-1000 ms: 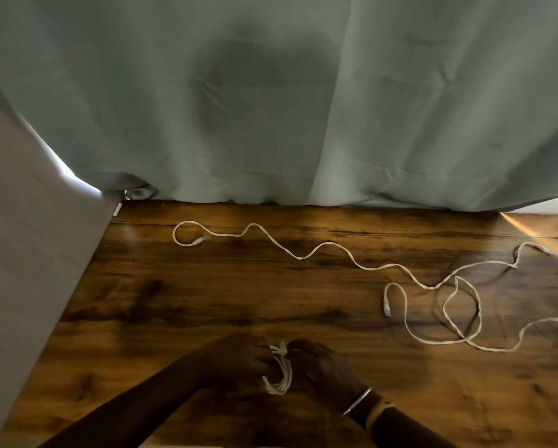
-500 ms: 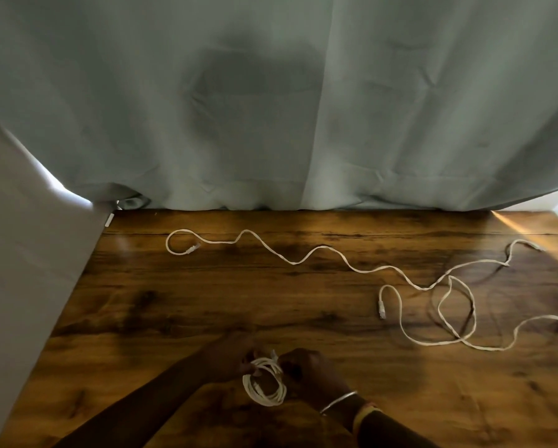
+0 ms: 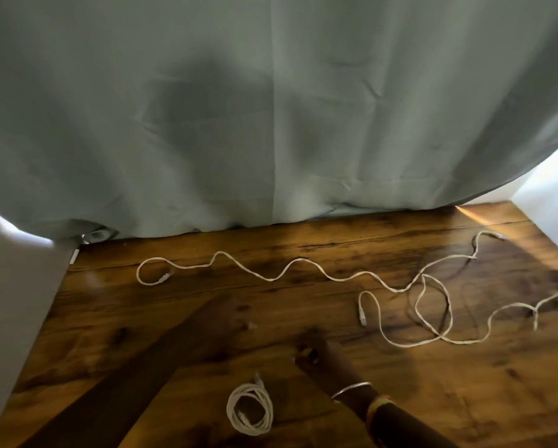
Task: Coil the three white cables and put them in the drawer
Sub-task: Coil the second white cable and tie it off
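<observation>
A coiled white cable (image 3: 250, 409) lies loose on the wooden table (image 3: 174, 318) near the front edge, between my two arms. My left hand (image 3: 229, 313) hovers above and beyond it, fingers stretched out, holding nothing. My right hand (image 3: 316, 349), a bangle on its wrist, is to the coil's upper right with loosely curled fingers and nothing in it. A long uncoiled white cable (image 3: 271, 279) snakes across the far part of the table. Another loose white cable (image 3: 433, 331) loops at the right. No drawer shows.
A grey-green curtain (image 3: 271, 108) hangs along the table's far edge. A pale wall or panel (image 3: 12, 302) borders the table on the left, and a white surface (image 3: 549, 195) stands at the far right corner.
Both hands held the coil together; now they have let go and moved forward, and the coil lies on the table. The camera has tilted.
</observation>
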Demonstrator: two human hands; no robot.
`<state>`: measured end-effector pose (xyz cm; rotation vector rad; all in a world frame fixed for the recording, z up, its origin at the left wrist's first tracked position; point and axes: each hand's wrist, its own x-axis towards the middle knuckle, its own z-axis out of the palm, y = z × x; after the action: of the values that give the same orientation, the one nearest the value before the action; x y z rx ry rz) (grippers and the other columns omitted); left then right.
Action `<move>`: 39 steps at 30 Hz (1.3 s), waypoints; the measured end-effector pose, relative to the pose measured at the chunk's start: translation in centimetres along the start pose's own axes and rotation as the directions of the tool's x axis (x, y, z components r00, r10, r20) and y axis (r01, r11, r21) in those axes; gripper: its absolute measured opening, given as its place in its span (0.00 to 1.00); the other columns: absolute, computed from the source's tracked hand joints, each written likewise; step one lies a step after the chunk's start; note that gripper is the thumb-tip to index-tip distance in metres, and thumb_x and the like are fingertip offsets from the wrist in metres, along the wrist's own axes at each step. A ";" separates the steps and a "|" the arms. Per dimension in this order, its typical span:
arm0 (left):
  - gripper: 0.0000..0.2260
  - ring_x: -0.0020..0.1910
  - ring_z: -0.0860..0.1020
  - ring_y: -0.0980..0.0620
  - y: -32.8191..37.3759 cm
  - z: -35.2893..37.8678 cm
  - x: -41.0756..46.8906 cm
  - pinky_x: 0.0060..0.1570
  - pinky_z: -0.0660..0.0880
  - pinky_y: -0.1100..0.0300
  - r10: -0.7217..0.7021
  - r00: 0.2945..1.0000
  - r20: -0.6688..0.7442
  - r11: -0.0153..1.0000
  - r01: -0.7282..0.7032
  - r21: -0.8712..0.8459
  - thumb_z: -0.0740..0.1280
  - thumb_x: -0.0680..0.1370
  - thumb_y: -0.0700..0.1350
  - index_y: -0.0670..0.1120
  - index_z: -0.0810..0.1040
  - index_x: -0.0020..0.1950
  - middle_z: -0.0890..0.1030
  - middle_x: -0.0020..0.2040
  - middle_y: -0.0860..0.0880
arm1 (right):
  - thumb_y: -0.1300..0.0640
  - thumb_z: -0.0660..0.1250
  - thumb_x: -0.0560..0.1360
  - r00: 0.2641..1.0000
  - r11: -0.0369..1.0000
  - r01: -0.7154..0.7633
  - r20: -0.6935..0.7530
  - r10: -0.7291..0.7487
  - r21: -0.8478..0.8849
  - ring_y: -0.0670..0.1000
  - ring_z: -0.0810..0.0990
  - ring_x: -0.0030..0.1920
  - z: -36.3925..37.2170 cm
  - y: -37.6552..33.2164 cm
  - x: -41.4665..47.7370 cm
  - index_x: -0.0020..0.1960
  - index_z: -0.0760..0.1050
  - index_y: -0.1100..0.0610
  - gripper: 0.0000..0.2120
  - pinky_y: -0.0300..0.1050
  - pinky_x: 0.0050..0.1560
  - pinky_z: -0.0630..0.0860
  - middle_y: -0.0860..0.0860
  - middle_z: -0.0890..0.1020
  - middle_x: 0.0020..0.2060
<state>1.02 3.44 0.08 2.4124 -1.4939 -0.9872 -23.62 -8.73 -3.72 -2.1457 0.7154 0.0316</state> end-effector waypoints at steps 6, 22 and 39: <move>0.16 0.56 0.78 0.49 -1.3 -6.7 2.7 0.51 0.72 0.58 -0.123 0.924 -0.361 0.986 0.073 -0.149 0.71 0.76 0.47 0.46 0.78 0.63 0.79 0.58 0.48 | 0.58 0.72 0.76 0.994 0.999 -0.027 -0.106 0.030 0.025 0.35 0.78 0.42 -4.2 -0.3 1.8 0.60 0.78 0.50 0.14 0.25 0.41 0.74 0.42 0.81 0.49; 0.14 0.59 0.78 0.47 -15.6 -6.0 0.3 0.62 0.72 0.52 -0.322 0.807 -0.496 0.875 0.454 0.170 0.59 0.82 0.54 0.52 0.79 0.61 0.80 0.61 0.48 | 0.57 0.73 0.73 0.998 1.000 0.018 0.062 -0.016 -0.020 0.37 0.82 0.43 -0.6 -6.4 7.6 0.51 0.78 0.41 0.13 0.34 0.43 0.79 0.40 0.83 0.47; 0.09 0.41 0.80 0.48 3.3 -25.2 -1.5 0.47 0.75 0.54 0.556 0.654 -0.514 0.826 -0.365 0.429 0.75 0.70 0.38 0.47 0.83 0.48 0.84 0.41 0.48 | 0.55 0.71 0.77 0.938 0.946 0.323 -0.137 -0.318 0.017 0.56 0.78 0.62 -11.9 -26.0 14.6 0.67 0.74 0.59 0.20 0.34 0.54 0.68 0.57 0.81 0.61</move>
<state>13.04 -2.41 21.76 1.9912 -1.8974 0.1627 -1.03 -12.18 18.81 -2.2168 0.4267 -0.2992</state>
